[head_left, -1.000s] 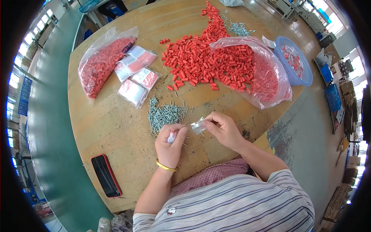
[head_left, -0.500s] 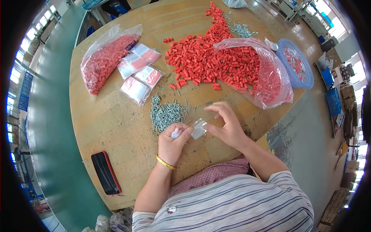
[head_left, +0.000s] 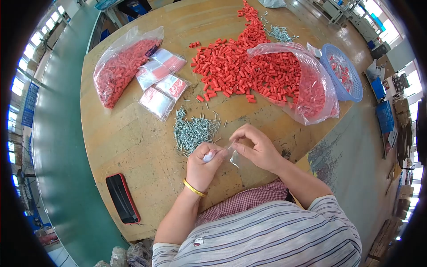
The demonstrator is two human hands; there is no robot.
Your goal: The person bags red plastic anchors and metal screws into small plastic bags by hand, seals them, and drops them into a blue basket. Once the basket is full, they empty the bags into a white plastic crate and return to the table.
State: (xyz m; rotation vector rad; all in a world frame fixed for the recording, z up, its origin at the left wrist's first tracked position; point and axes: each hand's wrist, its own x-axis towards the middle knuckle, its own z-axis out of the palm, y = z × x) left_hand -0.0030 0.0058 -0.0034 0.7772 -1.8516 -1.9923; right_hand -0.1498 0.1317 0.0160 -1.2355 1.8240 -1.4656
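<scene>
A small clear plastic bag (head_left: 235, 158) hangs between my two hands near the front of the wooden table. My left hand (head_left: 203, 167) is closed on one edge of it, with something white showing inside the curled fingers. My right hand (head_left: 255, 149) pinches the bag's upper edge between thumb and forefinger. Just beyond my left hand lies a pile of silvery screws (head_left: 193, 131). Farther off spreads a big heap of red plastic caps (head_left: 235, 66), partly under a clear plastic sack (head_left: 318, 89).
A bag of red pieces (head_left: 122, 66) and several packets of small clear bags (head_left: 161, 100) lie at the left. A phone (head_left: 122, 198) rests near the left edge. A blue basket (head_left: 340, 73) stands at the right; more screws (head_left: 280, 33) lie at the back.
My right hand's fingers, spread beforehand, have closed on the bag's edge. The bag has turned and now hangs edge-on, lower between the hands.
</scene>
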